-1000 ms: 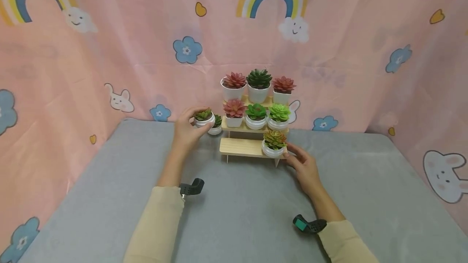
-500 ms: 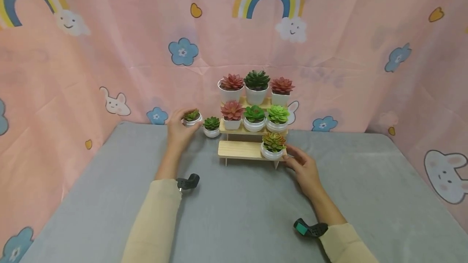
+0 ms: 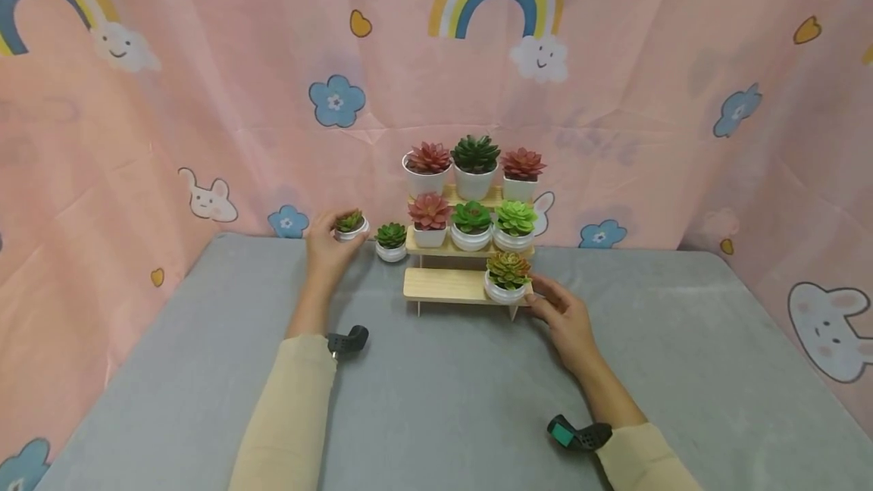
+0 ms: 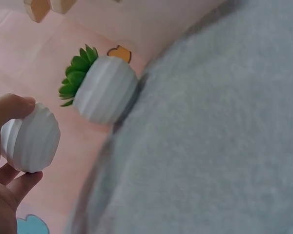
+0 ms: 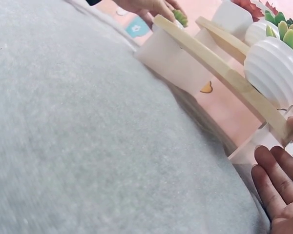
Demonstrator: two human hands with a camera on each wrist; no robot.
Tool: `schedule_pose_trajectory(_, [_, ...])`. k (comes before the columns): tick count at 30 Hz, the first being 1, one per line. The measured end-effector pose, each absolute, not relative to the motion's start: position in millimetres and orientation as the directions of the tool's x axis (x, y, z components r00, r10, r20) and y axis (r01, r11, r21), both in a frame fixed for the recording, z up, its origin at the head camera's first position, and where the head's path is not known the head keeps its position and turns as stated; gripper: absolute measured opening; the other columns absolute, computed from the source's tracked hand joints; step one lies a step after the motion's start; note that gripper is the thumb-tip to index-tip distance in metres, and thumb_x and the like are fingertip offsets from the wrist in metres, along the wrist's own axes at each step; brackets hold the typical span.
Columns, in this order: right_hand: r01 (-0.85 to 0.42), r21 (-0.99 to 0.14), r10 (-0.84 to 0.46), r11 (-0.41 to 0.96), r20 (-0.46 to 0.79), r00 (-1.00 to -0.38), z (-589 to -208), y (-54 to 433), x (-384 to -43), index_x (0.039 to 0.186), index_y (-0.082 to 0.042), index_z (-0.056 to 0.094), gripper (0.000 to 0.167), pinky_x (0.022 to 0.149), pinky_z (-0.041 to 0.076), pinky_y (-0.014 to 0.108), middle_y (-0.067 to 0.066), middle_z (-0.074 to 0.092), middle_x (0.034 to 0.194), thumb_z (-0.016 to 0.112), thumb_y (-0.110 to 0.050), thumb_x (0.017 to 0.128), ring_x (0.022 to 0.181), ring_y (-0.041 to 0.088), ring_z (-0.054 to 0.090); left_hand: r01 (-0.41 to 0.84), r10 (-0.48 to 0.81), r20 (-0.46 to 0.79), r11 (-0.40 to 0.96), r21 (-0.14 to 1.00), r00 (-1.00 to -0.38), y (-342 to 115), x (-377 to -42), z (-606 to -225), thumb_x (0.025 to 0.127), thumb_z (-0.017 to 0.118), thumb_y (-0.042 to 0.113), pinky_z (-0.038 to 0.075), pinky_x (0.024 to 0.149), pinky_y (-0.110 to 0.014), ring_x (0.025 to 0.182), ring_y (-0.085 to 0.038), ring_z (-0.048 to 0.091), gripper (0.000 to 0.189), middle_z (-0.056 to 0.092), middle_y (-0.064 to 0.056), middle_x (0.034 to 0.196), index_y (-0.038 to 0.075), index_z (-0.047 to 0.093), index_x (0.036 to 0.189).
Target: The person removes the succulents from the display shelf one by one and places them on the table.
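My left hand [image 3: 327, 248] holds a small potted succulent [image 3: 351, 226] by its white ribbed pot, thumb on one side and fingers on the other. In the left wrist view that pot [image 4: 36, 139] hangs clear of the grey cloth. Beside it, a green succulent [image 3: 391, 239] in a similar pot stands on the table, left of the stepped wooden plant stand [image 3: 443, 285]. My right hand [image 3: 562, 320] grips the right end of the stand's lowest shelf, near a yellow-green succulent [image 3: 507, 275]. In the right wrist view the thumb lies at the board's end [image 5: 278, 127], with fingers below.
Three succulents stand on the middle shelf, among them a bright green one [image 3: 514, 222]. The top shelf carries three more, with a dark green one [image 3: 475, 161] in the centre. A pink patterned curtain [image 3: 273, 82] hangs behind the grey-covered table [image 3: 436, 400].
My left hand has moved left with its succulent, away from the stand, uncovering the green succulent on the table. My right hand stays at the shelf's end. The head view has shifted slightly.
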State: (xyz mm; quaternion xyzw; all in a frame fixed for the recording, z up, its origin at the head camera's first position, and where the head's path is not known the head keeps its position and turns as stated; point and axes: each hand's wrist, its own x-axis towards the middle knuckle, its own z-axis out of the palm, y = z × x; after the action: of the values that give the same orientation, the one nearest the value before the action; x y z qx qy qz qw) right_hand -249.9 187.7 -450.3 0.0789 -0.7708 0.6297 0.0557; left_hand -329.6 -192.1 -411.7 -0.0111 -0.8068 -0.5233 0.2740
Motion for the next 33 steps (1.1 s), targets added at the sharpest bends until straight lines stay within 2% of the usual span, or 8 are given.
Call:
schedule_pose_trajectory(14, [-0.168,-0.965,-0.054,0.202,0.160,-0.986,-450.7,186.2,-247.2,0.144,0.002,0.051,0.043,0.083,0.057,0.016,0.029,0.057,0.140,0.055,-0.013,0.104,0.099,-0.006,0.065,0.215,-0.262,0.344,0.418,0.883,-0.902,-193.5,-330.2,-438.1,0.083,0.081,0.007,0.046,0.112,-0.049,0.128,-0.032,0.057,0.044,0.064,-0.016,0.129,0.005,0.070,0.125])
schedule_pose_trajectory(24, [-0.194,-0.957,-0.057,0.216,0.186,-0.981,-451.8,189.1,-251.2,0.145,0.001,0.051,0.045,0.083,0.057,0.016,0.027,0.058,0.140,0.057,-0.016,0.103,0.098,-0.007,0.066,0.220,-0.285,0.330,0.358,0.908,-0.900,-196.3,-331.1,-442.9,0.082,0.082,0.006,0.047,0.111,-0.049,0.130,-0.033,0.057,0.044,0.063,-0.017,0.131,0.004,0.070,0.124])
schedule_pose_trajectory(33, [-0.190,-0.962,-0.063,0.195,0.181,-0.982,-449.1,187.4,-248.8,0.143,0.002,0.052,0.042,0.084,0.058,0.018,0.028,0.058,0.139,0.056,-0.012,0.104,0.099,-0.006,0.066,0.234,-0.214,0.339,0.400,0.886,-0.916,-194.1,-329.5,-442.0,0.083,0.079,0.001,0.047,0.111,-0.051,0.131,-0.031,0.055,0.042,0.063,-0.016,0.129,0.005,0.070,0.124])
